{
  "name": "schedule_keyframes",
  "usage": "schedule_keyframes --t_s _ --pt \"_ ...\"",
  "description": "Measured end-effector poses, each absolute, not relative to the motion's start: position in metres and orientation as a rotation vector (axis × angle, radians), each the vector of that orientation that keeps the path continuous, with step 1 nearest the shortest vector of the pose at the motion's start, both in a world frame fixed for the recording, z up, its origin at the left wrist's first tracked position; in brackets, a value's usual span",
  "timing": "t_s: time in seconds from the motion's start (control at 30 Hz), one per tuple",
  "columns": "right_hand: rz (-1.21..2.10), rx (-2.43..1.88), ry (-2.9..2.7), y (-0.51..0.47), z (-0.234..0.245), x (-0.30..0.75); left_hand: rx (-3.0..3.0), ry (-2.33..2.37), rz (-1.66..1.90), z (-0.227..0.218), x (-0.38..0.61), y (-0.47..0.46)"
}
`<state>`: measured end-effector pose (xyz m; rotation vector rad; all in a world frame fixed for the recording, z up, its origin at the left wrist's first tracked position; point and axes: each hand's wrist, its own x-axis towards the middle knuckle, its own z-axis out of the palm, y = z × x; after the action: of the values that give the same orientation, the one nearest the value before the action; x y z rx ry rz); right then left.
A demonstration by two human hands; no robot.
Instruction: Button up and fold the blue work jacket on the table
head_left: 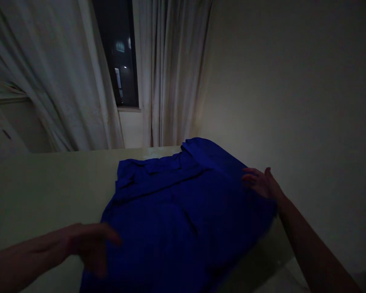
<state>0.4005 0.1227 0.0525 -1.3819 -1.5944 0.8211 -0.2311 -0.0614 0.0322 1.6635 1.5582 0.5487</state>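
Observation:
A deep blue garment [171, 211] lies spread and wrinkled over the tabletop, with folded layers along its far edge. The dim light does not let me tell what kind of garment it is. My left hand [91, 246] is over its left side, slightly blurred, fingers apart and bent downward with nothing visible in them. At the garment's right edge is my right hand [260, 183], its thumb raised and its fingers stretched out against the cloth. Part of that hand's lower side is hidden by the fabric.
The pale tabletop [49, 183] extends to the left, beyond the garment. Light curtains [177, 73] hang behind it around a dark window [118, 53]. A plain wall [293, 89] stands close on the right. Floor [283, 276] shows at lower right.

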Motion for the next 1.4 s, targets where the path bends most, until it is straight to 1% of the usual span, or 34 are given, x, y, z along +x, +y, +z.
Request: schedule_keyframes --t_s 0.07,0.17,0.27,0.33,0.4,0.47,0.53,0.57,0.63,0.7,0.83,1.0,1.13,1.27,1.33,1.4 --pt "0.937 -1.354 -1.594 0.134 0.053 0.388 1.717 1.478 0.533 0.033 -0.208 -0.050" --pt "0.878 -1.434 -1.846 0.164 0.047 0.334 1.964 1.680 0.478 0.011 -0.170 -0.017" --pt "0.684 -1.417 -2.246 0.188 0.029 0.270 2.128 2.025 0.400 -0.041 -0.153 0.003" --pt "0.505 -1.386 -2.444 0.196 0.015 0.234 2.215 2.088 0.342 -0.073 -0.161 0.007" --pt "0.397 -1.401 -2.593 0.197 0.005 0.204 2.298 2.056 0.311 -0.088 -0.181 0.008" --pt "0.317 -1.515 -2.712 0.192 0.000 0.176 2.358 1.992 0.293 -0.089 -0.205 0.011" --pt "0.168 -1.651 -2.758 0.186 0.001 0.145 2.407 1.933 0.284 -0.084 -0.224 0.014" --pt "0.081 -1.652 -2.756 0.182 0.002 0.128 2.428 1.916 0.280 -0.082 -0.230 0.015" --pt "-0.035 -1.503 -2.729 0.179 0.002 0.092 2.455 1.916 0.275 -0.079 -0.236 0.017" --pt "-0.076 -1.364 -2.678 0.183 -0.001 0.059 2.477 1.926 0.266 -0.080 -0.235 0.017" --pt "-0.062 -1.474 -2.595 0.212 -0.005 0.020 2.520 1.929 0.251 -0.082 -0.232 0.015" --pt "0.063 -1.563 -2.641 0.255 -0.002 0.015 2.519 1.928 0.251 -0.078 -0.231 0.013" --pt "0.103 -1.560 -2.635 0.284 0.020 0.010 2.523 1.909 0.289 -0.077 -0.230 0.012" --pt "0.025 -1.513 -2.434 0.314 0.052 0.005 2.510 1.893 0.315 -0.076 -0.230 0.010" --pt "0.068 -1.444 -2.361 0.320 0.057 0.007 2.500 1.891 0.315 -0.075 -0.230 0.010" --pt "0.178 -1.426 -2.389 0.314 0.050 0.010 2.495 1.887 0.311 -0.075 -0.230 0.010"
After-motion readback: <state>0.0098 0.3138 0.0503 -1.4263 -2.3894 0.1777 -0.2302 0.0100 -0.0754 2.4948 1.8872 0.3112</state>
